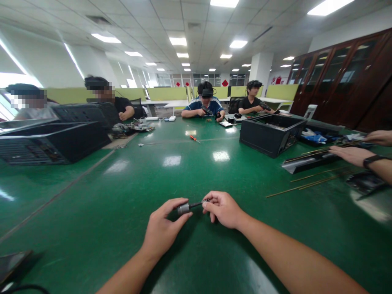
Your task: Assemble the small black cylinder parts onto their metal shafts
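Observation:
Just above the green tabletop (122,204), a small grey metal cylinder (183,209) with a thin dark shaft (196,204) lies nearly level between my hands. My left hand (165,224) grips the cylinder between thumb and fingers. The far end of the shaft is pinched by the fingertips of my right hand (222,209), which partly hide that end.
An orange screwdriver (192,138) lies farther back. Black computer cases stand left (73,143) and right (263,134). Thin brass-coloured rods (306,184) and a metal channel (301,163) lie right, near another person's hands (352,155). Several people sit across the table.

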Demonstrator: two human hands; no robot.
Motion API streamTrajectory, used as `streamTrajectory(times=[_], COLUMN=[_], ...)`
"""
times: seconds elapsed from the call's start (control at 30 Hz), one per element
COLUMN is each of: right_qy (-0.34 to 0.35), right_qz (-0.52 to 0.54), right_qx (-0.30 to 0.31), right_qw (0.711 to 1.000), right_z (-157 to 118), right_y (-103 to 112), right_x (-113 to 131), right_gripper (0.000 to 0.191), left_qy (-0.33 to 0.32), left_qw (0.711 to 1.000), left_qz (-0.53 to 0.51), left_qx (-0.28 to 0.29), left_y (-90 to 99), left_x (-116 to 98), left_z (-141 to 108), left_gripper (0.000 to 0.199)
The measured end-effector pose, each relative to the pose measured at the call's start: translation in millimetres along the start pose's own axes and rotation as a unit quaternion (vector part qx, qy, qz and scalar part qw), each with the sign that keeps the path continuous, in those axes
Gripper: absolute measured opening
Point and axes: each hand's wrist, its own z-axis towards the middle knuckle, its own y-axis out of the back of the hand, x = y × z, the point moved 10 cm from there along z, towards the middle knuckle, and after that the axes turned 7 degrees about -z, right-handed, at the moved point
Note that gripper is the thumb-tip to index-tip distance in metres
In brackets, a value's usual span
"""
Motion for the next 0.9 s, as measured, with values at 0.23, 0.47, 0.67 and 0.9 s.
streamTrajectory(times=[0.23, 0.47, 0.67, 0.9], right_qy=[-0.004, -0.006, -0.004, -0.002], right_qz=[0.0, 0.002, -0.001, -0.01], right_qx=[-0.004, -0.008, -0.015, -0.009], right_qw=[1.0, 1.0, 1.0, 1.0], right_z=[1, 1, 0, 0], right_y=[2, 4, 5, 3], right_x=[-1, 1, 1, 0], right_gripper=[0.019, 0.018, 0.017, 0.015], left_qy=[0.011, 0.03, 0.055, 0.15], left_qw=[1.0, 0.999, 0.998, 0.983], left_qz=[-0.003, -0.01, -0.017, -0.105], left_qx=[0.002, 0.003, 0.008, -0.028], left_y=[1.0, -0.3, 1.1, 15.6], left_x=[2, 10, 12, 57], left_z=[0, 0, 0, 5], left_gripper=[0.028, 0.029, 0.031, 0.046])
